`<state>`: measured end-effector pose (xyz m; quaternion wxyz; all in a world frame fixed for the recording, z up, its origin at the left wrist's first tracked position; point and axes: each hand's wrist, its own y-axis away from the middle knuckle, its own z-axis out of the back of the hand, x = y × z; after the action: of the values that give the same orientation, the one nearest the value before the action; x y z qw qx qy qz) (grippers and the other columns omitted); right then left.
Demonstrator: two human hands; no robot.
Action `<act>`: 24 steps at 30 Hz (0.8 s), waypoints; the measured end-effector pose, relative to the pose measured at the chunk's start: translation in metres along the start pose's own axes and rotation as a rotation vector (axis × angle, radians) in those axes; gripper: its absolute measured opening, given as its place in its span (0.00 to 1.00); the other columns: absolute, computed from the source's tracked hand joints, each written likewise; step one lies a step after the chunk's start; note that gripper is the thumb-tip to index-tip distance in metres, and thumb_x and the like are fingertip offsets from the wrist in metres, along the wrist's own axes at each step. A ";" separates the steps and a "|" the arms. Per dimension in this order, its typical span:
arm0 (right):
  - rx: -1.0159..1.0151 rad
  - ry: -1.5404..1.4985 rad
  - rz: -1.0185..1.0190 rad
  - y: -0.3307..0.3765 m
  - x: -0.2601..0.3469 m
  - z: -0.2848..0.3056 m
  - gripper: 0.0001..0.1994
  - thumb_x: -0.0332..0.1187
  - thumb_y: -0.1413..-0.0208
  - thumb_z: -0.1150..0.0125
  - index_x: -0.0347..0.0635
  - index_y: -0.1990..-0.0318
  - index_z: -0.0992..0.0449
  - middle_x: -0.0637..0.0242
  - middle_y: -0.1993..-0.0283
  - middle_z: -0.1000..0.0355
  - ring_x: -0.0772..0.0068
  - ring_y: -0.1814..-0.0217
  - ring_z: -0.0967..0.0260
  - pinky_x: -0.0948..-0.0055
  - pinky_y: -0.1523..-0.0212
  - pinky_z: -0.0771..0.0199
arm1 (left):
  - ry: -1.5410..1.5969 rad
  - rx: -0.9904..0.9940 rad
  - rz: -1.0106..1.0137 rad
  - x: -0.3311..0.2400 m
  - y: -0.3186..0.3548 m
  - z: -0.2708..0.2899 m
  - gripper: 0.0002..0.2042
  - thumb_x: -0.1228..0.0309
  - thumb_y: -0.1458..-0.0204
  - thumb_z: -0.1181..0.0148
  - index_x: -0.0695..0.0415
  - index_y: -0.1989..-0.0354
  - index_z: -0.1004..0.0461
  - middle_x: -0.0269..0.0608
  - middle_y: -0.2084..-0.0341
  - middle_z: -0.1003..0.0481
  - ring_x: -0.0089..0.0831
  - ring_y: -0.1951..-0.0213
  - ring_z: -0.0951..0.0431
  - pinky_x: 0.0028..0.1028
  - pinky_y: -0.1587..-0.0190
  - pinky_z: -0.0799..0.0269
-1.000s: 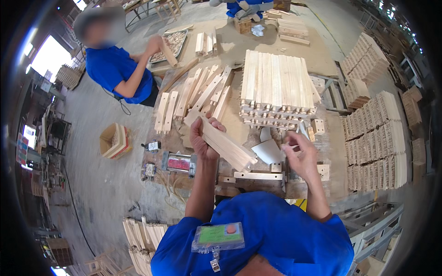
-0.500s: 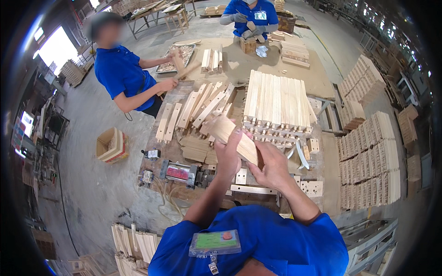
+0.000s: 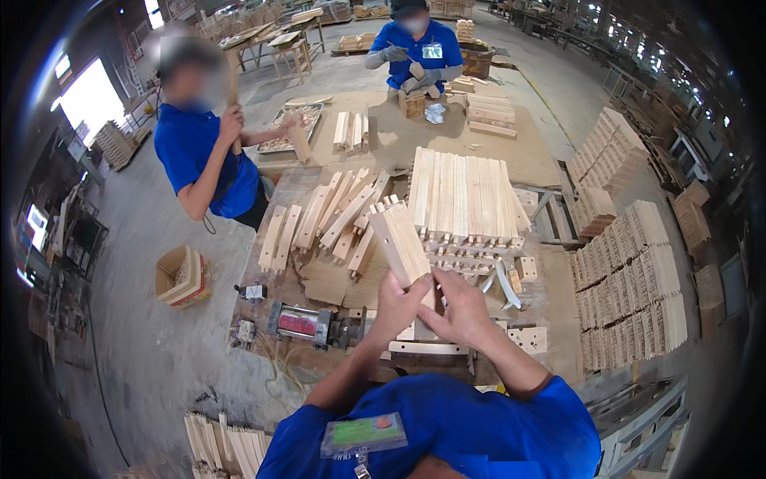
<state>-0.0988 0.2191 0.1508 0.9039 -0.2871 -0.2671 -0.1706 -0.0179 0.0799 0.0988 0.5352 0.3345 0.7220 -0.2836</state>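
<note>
Pale, straight-sided wooden slat bundle (image 3: 401, 243) held in both hands, near end inside grip, longer part jutting beyond fingers, away from body, slanting left. Bare left hand (image 3: 400, 305) clasped on bundle's left side; bare right hand (image 3: 461, 310) gripping right side, thumbs close together. Far end between loose pile of pale drilled wooden slats (image 3: 346, 209) and neat stack of pale wooden slats (image 3: 463, 191).

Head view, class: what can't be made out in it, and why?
Head view: lower part of the held wood, partly covered by the left hand and right hand.
Head view: near-left corner of the large stack, partly behind the held wood.
Head view: bottom of the lower-left pile, cut off by the lower edge.
Head view: badge print, too small.
</note>
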 end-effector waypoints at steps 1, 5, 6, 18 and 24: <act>0.031 0.047 0.060 -0.002 0.003 0.011 0.32 0.39 0.50 0.24 0.29 0.41 0.27 0.47 0.55 0.23 0.46 0.57 0.22 0.55 0.57 0.19 | 0.032 0.050 0.064 -0.004 -0.001 0.007 0.14 0.74 0.40 0.36 0.66 0.47 0.25 0.41 0.59 0.18 0.26 0.58 0.18 0.29 0.55 0.21; 0.128 0.386 0.333 -0.024 0.023 0.064 0.30 0.34 0.46 0.31 0.37 0.34 0.30 0.50 0.38 0.28 0.47 0.37 0.28 0.48 0.38 0.27 | 0.040 0.362 0.283 -0.026 -0.003 0.037 0.16 0.73 0.41 0.38 0.64 0.45 0.24 0.38 0.58 0.19 0.25 0.58 0.19 0.28 0.54 0.22; 0.141 0.533 0.446 -0.031 0.022 0.071 0.31 0.32 0.45 0.33 0.38 0.33 0.31 0.51 0.35 0.30 0.47 0.32 0.31 0.47 0.34 0.30 | 0.035 0.449 0.332 -0.029 -0.004 0.039 0.17 0.73 0.41 0.38 0.64 0.44 0.24 0.37 0.58 0.20 0.25 0.57 0.20 0.28 0.53 0.23; 0.513 0.306 0.575 -0.072 -0.023 0.080 0.18 0.30 0.47 0.36 0.44 0.46 0.24 0.62 0.52 0.24 0.61 0.45 0.26 0.62 0.41 0.28 | -0.225 0.750 0.540 -0.085 -0.029 0.049 0.26 0.60 0.33 0.42 0.65 0.33 0.33 0.47 0.49 0.19 0.31 0.47 0.19 0.32 0.44 0.23; 0.279 0.369 0.205 -0.165 -0.112 0.102 0.23 0.33 0.52 0.22 0.43 0.48 0.22 0.55 0.53 0.21 0.49 0.48 0.23 0.52 0.44 0.24 | 0.158 0.160 0.276 -0.041 -0.039 0.116 0.32 0.52 0.28 0.51 0.67 0.28 0.37 0.56 0.44 0.21 0.42 0.47 0.17 0.35 0.46 0.19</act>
<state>-0.3035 0.1705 0.2273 0.9808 -0.1492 -0.0882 -0.0892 0.0280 -0.0405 0.1094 0.4823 0.4934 0.6841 -0.2366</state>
